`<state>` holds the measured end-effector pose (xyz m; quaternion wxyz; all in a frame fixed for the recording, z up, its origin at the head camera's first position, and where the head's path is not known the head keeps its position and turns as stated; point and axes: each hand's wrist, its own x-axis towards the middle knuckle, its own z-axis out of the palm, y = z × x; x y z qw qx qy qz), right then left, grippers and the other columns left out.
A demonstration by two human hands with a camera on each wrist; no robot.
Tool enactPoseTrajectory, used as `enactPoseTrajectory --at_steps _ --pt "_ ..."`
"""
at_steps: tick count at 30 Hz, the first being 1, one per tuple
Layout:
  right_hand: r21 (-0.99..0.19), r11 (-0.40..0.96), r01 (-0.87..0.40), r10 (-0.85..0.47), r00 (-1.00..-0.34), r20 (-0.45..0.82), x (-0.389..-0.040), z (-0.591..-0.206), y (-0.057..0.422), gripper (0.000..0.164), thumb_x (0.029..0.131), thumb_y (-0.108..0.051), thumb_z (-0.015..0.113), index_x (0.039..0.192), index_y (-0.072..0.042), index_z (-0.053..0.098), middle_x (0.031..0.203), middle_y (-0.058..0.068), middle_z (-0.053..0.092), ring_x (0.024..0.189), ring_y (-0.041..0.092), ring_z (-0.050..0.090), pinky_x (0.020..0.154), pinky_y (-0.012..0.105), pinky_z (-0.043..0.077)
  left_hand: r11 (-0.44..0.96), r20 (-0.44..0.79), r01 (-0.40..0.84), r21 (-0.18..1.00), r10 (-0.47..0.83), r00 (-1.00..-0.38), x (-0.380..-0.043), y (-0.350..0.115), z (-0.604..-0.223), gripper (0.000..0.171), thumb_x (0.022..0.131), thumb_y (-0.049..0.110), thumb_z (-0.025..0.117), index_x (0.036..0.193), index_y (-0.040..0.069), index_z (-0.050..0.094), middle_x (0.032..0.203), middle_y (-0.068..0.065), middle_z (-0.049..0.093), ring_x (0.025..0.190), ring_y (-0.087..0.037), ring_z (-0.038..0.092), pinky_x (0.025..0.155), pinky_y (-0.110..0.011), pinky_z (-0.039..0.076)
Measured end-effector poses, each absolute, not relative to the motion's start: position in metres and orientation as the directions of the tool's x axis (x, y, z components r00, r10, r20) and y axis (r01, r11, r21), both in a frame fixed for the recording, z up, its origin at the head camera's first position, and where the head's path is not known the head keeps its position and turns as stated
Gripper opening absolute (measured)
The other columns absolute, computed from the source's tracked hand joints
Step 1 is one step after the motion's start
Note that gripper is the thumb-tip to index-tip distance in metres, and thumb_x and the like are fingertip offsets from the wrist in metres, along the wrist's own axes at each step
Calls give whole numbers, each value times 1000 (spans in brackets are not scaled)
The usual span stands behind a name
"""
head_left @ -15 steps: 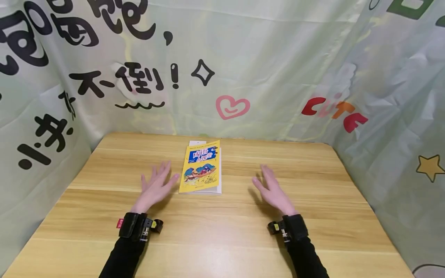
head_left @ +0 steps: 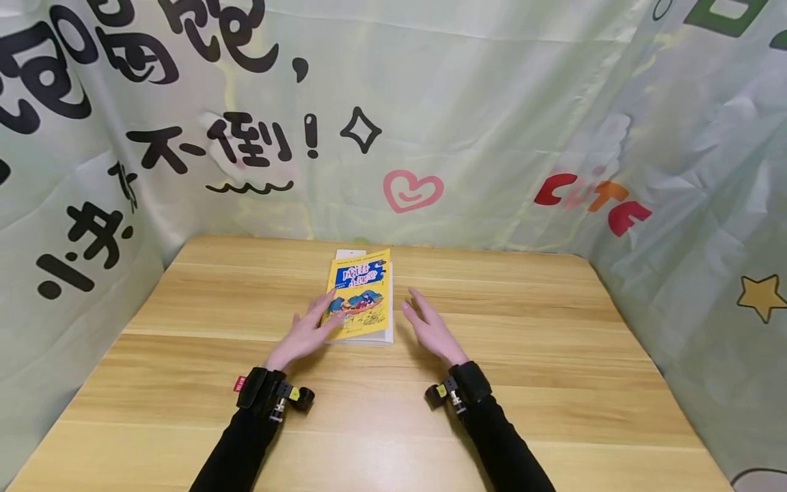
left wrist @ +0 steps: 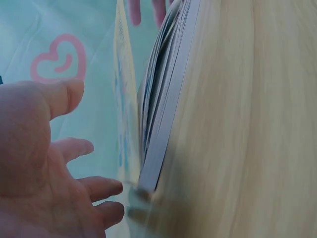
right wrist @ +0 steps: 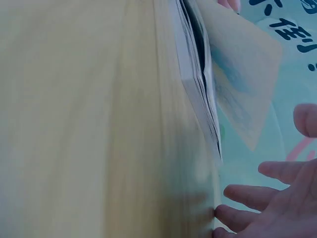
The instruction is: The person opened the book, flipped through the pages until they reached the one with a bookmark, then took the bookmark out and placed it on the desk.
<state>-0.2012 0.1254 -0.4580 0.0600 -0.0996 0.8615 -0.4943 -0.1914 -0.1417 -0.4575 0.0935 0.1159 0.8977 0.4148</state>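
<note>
Yellow-covered book (head_left: 367, 294) lay on the bench (head_left: 553, 362), not yet grasped; left grip (head_left: 304, 335) and right grip (head_left: 434, 333) flanked it, released.

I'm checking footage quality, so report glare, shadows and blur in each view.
Head: pale glare on the near tabletop, soft shadows beside the left hand and right hand; left wrist: book cover pale, its print too blurred to read; right wrist: hazy, wood grain soft, dim shadow low down.

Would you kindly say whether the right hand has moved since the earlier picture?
Yes, the right hand has moved left, toward the yellow-covered book; its fingers now show below the pink heart.
</note>
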Motion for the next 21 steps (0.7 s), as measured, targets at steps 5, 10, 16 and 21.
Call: enactPoseTrajectory --at_steps 5,10,16,21 --pt "-870 483 -95 -233 -972 -24 -210 -459 111 60 104 -38 33 152 -4 22 154 18 25 140 33 22 113 56 17 585 -91 93 806 278 -956 -200 -136 -460 73 99 40 46 155 9 11 157 -26 3 142 -39 -5 109 -63 -11" --pt "-842 522 -134 -259 -966 -7 -220 -461 99 59 105 -37 30 153 -5 20 155 13 26 141 28 21 116 55 3 553 -106 55 831 255 -961 -210 -135 -464 78 95 37 56 155 8 15 157 -26 -5 141 -41 -12 110 -62 -10" --pt "-806 571 -157 -302 -953 -29 -227 -464 94 63 102 -27 41 154 -5 13 157 10 18 142 25 16 115 55 -5 572 -92 81 816 267 -959 -216 -131 -467 80 91 35 62 153 6 21 155 -30 -9 139 -44 -14 109 -65 -10" --pt "-741 638 -213 -371 -927 -53 -223 -464 101 71 97 -19 53 152 1 14 157 20 16 143 31 12 117 52 1 663 -24 179 726 285 -958 -213 -126 -468 73 91 31 62 149 1 30 153 -35 -3 139 -48 -6 110 -66 -5"
